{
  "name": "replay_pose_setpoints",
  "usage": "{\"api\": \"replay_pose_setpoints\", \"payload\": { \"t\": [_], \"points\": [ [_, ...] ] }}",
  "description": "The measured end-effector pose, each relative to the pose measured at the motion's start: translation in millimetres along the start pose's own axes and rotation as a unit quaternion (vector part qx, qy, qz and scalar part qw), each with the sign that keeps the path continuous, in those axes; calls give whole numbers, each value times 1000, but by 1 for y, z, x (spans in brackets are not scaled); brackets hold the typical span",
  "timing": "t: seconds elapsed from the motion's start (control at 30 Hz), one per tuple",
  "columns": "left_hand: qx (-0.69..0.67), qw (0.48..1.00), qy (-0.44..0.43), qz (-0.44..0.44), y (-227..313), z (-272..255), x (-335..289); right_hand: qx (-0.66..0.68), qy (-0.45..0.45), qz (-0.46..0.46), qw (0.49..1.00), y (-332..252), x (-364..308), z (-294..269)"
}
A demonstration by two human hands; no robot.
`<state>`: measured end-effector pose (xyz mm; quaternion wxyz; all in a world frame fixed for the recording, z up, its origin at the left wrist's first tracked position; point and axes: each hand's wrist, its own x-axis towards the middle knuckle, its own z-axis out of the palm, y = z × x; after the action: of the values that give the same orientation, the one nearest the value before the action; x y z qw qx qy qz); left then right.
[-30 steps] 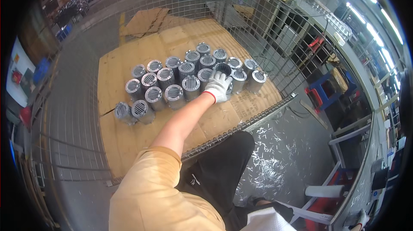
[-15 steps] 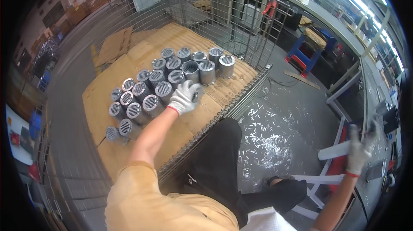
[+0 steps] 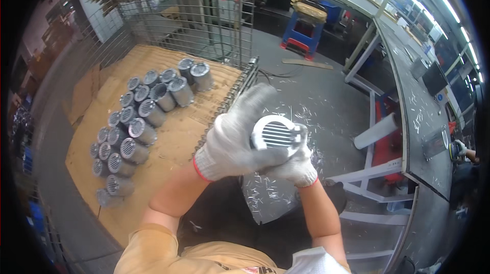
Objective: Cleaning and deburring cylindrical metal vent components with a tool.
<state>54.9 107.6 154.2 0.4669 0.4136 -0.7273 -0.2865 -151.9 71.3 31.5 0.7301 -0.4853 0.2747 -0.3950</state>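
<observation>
A metal cylinder with a slotted round end [image 3: 275,133] is held up in front of me, its slotted face turned toward me. My right hand [image 3: 297,162], in a white knit glove, grips it from the right and below. My left hand [image 3: 232,141], gloved too and smeared by motion, is spread at the cylinder's left side. Its thumb crosses low in front, and I cannot tell whether it touches. To the left, several similar slotted cylinders [image 3: 133,149] stand in rows on a cardboard sheet [image 3: 168,146].
A wire cage [image 3: 224,24] borders the cardboard. White metal strips litter the floor [image 3: 270,192]. On the right stands a dark-topped workbench [image 3: 426,167] with a white frame and a white roll [image 3: 375,131]. Another person's gloved hand [image 3: 461,147] is beyond it. A blue-red stool [image 3: 304,26] stands ahead.
My left hand has left the cylinders on the cardboard, and my right hand has come in from the bench side. Both now meet at one cylinder. The view has swung right.
</observation>
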Motion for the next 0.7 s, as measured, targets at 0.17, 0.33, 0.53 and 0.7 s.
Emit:
{"api": "replay_pose_setpoints", "payload": {
  "t": [0.17, 0.33, 0.53, 0.7],
  "points": [
    [-415, 904, 40, -95, -73, 72, 11, -274, 92, -84, 954, -26, -39, -30],
    [-694, 667, -86, -257, -79, 121, 7, -692, 123, -162, 693, -46, -48, -32],
    [-700, 676, -72, -219, -96, 115, -3, -368, 257, -215, 867, -52, -71, -63],
    [-890, 303, -42, -338, -154, 108, -15, -238, 363, -261, 862, -54, -94, -70]
  ]
}}
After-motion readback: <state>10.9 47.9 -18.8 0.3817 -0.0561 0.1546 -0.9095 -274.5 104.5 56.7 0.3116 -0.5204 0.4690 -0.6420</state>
